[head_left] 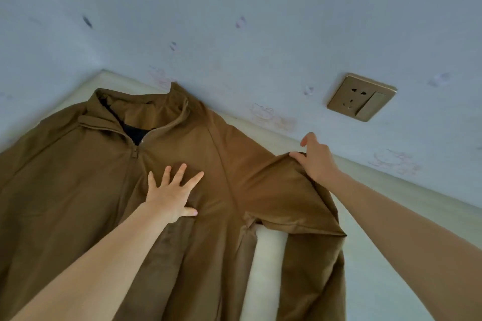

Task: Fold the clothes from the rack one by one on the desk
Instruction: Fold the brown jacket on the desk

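Observation:
A brown zip-up jacket [86, 190] lies front side up across the pale desk [266, 263], its collar against the wall and the zip partly undone at the neck. My left hand [172, 190] presses flat on the chest with the fingers spread. My right hand [315, 159] grips a raised fold of the jacket's right sleeve [300, 206] near the shoulder, lifting it off the desk. The lower sleeve hangs down toward the front edge.
A pale blue wall [234, 21] with faint marks runs right behind the desk. A brass-coloured wall socket with a switch [361, 98] sits on it to the right, just above the desk edge. A strip of bare desk [391, 281] shows right of the sleeve.

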Available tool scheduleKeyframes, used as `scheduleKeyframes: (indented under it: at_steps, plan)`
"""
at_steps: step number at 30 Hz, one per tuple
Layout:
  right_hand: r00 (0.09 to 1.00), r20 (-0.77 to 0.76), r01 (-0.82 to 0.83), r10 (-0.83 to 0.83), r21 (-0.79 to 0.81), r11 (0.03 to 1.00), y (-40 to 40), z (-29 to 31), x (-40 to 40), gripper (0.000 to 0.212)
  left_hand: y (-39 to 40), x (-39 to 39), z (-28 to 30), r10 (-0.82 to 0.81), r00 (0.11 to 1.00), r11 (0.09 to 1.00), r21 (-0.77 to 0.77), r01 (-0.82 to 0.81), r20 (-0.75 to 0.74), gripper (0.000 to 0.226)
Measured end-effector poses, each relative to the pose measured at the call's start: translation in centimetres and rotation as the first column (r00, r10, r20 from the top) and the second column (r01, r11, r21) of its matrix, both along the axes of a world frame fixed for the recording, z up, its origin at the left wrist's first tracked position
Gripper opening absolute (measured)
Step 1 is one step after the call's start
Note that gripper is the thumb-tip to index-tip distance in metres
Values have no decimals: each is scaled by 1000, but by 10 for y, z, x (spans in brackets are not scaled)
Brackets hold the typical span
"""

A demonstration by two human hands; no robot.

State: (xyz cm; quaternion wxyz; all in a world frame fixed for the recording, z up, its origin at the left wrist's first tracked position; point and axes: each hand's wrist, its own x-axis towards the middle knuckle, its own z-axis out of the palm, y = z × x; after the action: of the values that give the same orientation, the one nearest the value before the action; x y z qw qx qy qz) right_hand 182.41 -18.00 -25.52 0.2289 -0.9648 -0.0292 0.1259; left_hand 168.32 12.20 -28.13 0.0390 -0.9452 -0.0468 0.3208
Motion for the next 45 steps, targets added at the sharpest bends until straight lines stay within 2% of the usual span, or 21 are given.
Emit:
scheduleKeyframes:
  at_steps: [1,3,5,7,8,10,13,14,17,19,21,23,26,28,30,34,36,40,43,45]
  plan:
    - [998,-48,34,-32,46,998,-10,-1,1,31,-13,0,4,19,1000,1000,23,-19,-2,93]
    - [986,-145,88,-79,60,994,-28,-4,-4,37,-39,-4,9,18,995,1000,-18,-17,97,83]
    - [951,-285,151,-118,96,984,-47,-7,-20,43,-69,-10,8,48,975,978,-209,-1,218,72]
    - [865,-469,301,-177,204,931,-65,-3,-41,50,-99,-20,6,160,959,920,-388,-59,234,64]
    - [809,-553,383,-200,239,892,-71,1,-51,53,-112,-24,3,211,953,897,-430,-101,216,63]
    - [747,-635,437,-197,245,865,-82,4,-72,52,-130,-31,-4,238,954,901,-409,-146,185,67]
    - [730,-665,348,-155,167,923,-95,0,-98,35,-133,-35,-17,165,977,951,-284,-121,137,82]
    - [718,-677,366,-163,167,915,-98,-4,-103,30,-131,-35,-19,148,981,960,-257,-111,129,84]
    - [642,-734,544,-220,235,805,-117,-10,-110,23,-131,-36,-19,94,988,975,-211,-68,119,85]
    - [665,-685,595,-297,246,766,-134,-8,-102,23,-131,-37,-19,74,990,980,-193,-49,124,84]
    - [764,-536,527,-360,196,827,-151,-2,-88,25,-131,-37,-19,63,991,982,-182,-41,118,84]
    - [873,-330,405,-359,81,911,-163,10,-75,23,-131,-36,-19,58,992,984,-177,-38,109,84]
    - [940,-154,316,-304,58,947,-174,20,-63,18,-134,-35,-16,50,995,988,-153,-37,85,85]
    - [952,-174,266,-253,55,962,-179,19,-65,22,-139,-35,-13,52,997,991,-126,-44,62,86]
    - [945,-263,206,-192,27,978,-188,12,-73,33,-145,-34,-10,87,995,990,-113,-81,55,87]
    - [940,-326,57,-103,-146,988,-218,6,-92,55,-166,-42,-9,150,974,987,-90,-136,169,82]
    - [937,-345,-19,-51,-196,980,-228,7,-98,44,-179,-52,-11,128,965,989,-102,-107,228,77]
    - [953,-290,-129,84,-140,982,-251,10,-106,17,-199,-70,-16,133,954,986,-132,-100,268,72]
    - [959,-271,-156,84,-258,954,-266,10,-103,22,-202,-78,-15,117,948,990,-114,-87,296,72]
    - [960,-262,-166,96,-261,951,-259,15,-97,32,-205,-85,-13,128,938,990,-102,-100,323,75]
